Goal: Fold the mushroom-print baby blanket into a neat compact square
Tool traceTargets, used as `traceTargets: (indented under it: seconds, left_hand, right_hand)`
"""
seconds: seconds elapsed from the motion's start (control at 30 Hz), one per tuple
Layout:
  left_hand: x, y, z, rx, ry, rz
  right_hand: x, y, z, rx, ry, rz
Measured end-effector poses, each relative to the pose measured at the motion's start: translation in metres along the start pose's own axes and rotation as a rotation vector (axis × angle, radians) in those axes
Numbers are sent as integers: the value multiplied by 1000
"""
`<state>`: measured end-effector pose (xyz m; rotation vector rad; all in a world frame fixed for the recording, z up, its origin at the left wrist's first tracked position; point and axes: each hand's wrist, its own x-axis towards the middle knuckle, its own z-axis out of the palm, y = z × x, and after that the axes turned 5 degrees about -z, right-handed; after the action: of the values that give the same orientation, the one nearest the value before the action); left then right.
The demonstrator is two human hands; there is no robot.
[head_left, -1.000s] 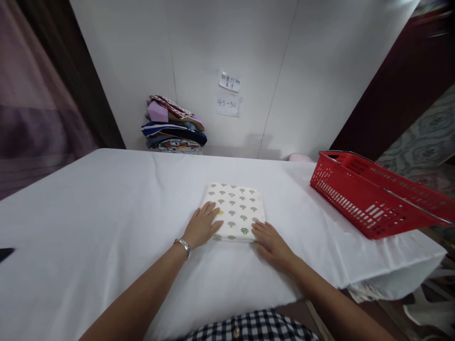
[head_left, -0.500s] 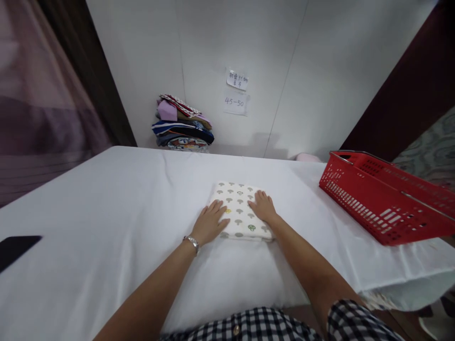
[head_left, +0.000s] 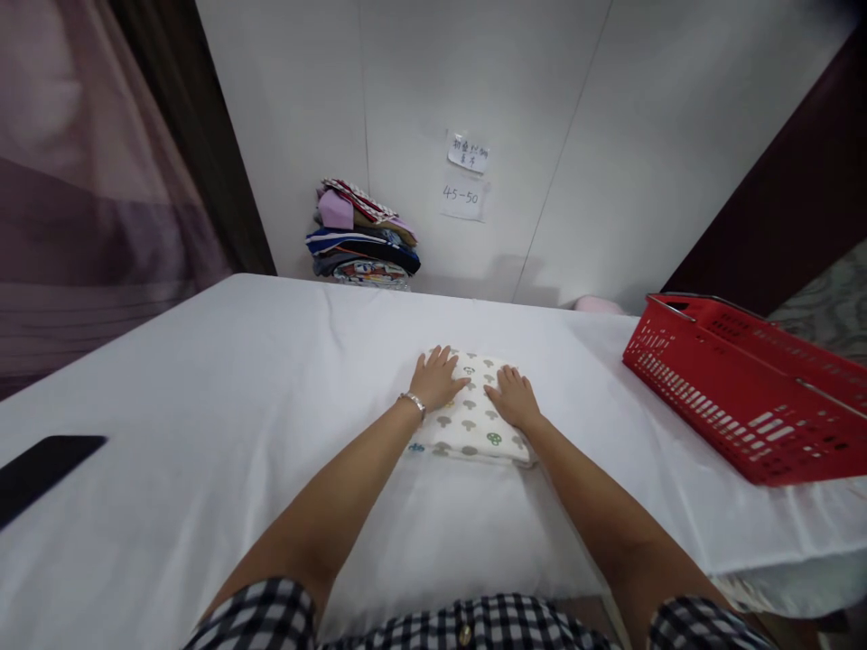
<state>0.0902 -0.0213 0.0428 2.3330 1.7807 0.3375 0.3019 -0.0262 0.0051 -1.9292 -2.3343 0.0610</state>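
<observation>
A folded white cloth [head_left: 467, 420] printed with grey mushrooms, plus a few coloured ones, lies flat on the white-covered table [head_left: 271, 406] in front of me. My left hand [head_left: 437, 379] rests on its far left part, fingers spread and palm down. On the right side of the cloth lies my right hand [head_left: 513, 397], also palm down with fingers stretched out. Neither hand grips the fabric. A silver watch or bracelet [head_left: 413, 403] circles my left wrist.
To the right stands a red perforated basket [head_left: 751, 388] with metal handles. A dark flat object [head_left: 47, 469] lies at the left edge. Behind the table is a stack of folded fabrics [head_left: 366, 239] by the wall, with paper notes [head_left: 466, 197] above.
My left hand has slid forward over the cloth, from its left edge to its far left part. My right hand stays on the right side. The view has shifted slightly.
</observation>
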Motion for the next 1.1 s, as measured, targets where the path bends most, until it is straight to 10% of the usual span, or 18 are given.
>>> traceTargets:
  seconds: [0.27, 1.1]
  left_hand:
    - [26, -23, 33, -67, -62, -111]
    - [28, -26, 36, -100, -32, -91]
  right_hand:
    - [-1, 1, 0, 4, 22, -18]
    - [-2, 0, -1, -39, 5, -15]
